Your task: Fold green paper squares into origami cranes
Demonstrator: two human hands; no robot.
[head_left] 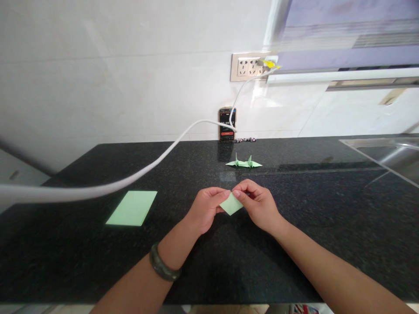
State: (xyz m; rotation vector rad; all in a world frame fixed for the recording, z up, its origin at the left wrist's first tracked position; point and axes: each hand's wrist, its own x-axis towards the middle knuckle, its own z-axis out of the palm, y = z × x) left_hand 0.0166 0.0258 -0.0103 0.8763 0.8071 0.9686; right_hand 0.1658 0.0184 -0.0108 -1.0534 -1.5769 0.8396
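Between both hands is a small folded piece of light green origami paper (231,205), its lower corner pointing toward me. My left hand (209,205) pinches its left side, thumb on top. My right hand (257,201) grips the upper right part between thumb and curled fingers, the two thumbs almost meeting at the top. Beyond the hands, two folded green paper cranes (244,163) stand side by side on the counter, seeming to touch. To the left lies a stack of light green paper sheets (132,208).
The black speckled counter (81,261) runs to a tiled wall. A phone (225,126) showing a timer leans there, beside a beaded string (245,140). A white cable (157,161) stretches across the left from a wall socket (248,66). A metal sink (399,155) is at right.
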